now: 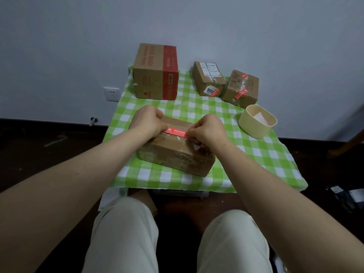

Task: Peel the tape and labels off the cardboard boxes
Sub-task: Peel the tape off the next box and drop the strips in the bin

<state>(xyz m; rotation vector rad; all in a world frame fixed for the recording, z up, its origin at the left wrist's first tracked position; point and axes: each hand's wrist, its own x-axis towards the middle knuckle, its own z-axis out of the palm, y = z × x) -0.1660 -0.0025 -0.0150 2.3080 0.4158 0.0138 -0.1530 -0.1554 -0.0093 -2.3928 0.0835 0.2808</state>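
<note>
– Location of the red strip [176, 133]?
– On top of the near box [173, 154], mid-desk [256, 154]. Its long axis runs left to right, between both hands.
– Who has it?
– The right hand [207, 129] pinches its right end, fingers curled. The left hand [146, 121] curls over the box's left end, at the strip's other end, probably bracing.
– And the pull?
– Leftward along the strip, I'd judge, back over itself.
</note>
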